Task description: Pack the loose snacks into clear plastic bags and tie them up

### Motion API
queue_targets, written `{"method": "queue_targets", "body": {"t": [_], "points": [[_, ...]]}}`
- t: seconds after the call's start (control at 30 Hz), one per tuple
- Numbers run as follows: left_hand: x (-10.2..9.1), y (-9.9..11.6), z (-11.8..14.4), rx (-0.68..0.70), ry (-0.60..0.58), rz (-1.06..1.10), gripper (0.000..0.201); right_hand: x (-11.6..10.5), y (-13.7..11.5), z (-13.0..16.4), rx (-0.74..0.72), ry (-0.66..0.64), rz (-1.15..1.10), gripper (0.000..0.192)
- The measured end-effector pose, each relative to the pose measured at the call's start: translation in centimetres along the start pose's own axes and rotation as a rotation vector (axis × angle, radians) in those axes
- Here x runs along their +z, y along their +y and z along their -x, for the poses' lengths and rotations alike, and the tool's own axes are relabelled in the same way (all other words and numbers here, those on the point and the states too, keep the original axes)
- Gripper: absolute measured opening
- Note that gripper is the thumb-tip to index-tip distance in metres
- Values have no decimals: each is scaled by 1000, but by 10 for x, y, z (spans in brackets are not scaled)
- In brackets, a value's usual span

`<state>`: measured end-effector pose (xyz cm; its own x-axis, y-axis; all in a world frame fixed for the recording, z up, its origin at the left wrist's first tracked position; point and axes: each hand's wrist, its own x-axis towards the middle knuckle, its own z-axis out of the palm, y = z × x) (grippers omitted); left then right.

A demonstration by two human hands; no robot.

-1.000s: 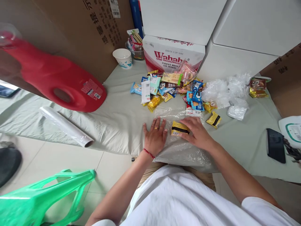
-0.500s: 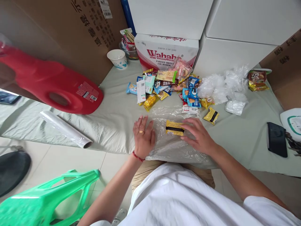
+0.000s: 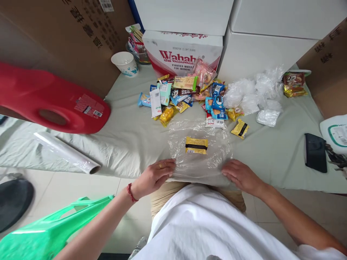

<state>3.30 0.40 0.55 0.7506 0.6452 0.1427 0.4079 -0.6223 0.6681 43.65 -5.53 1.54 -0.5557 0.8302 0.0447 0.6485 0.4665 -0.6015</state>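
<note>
A crinkled sheet of clear plastic wrap (image 3: 179, 139) lies spread near the table's front edge. On its middle rests a small yellow snack packet (image 3: 196, 145) with a black band, touched by neither hand. My left hand (image 3: 155, 175), with a ring and a red bracelet, is closed at the near left corner of the wrap, fingers pressed together on its edge. Across from it, my right hand (image 3: 241, 177) is closed at the near right corner, fingers curled on the edge. A second yellow packet (image 3: 240, 129) sits just beyond the sheet's right side.
Several snack packets (image 3: 168, 115) are heaped before a Wahaha carton (image 3: 184, 50). Bunched clear plastic (image 3: 249, 95) lies right of them. A film roll (image 3: 67, 152), a red jug (image 3: 67, 104) and a paper cup (image 3: 125, 64) stand left; a phone (image 3: 316, 153) lies right.
My right hand has left the yellow packet and moved down to the near right corner of the wrap. My left hand has come down to the near left corner.
</note>
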Motion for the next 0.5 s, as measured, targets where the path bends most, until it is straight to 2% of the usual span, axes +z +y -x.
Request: {"method": "queue_targets", "body": {"t": [0.13, 0.27, 0.37, 0.5], "points": [[-39, 1, -28, -190, -64, 66, 29, -44, -6, -31, 24, -33, -67, 33], [-67, -13, -62, -273, -31, 141, 34, -77, 2, -67, 84, 7, -74, 35], [-66, -36, -83, -342, 25, 129, 42, -80, 22, -87, 206, -6, -106, 37], [-54, -60, -101, -402, 97, 15, 48, -65, 50, -97, 351, -101, -53, 33]]}}
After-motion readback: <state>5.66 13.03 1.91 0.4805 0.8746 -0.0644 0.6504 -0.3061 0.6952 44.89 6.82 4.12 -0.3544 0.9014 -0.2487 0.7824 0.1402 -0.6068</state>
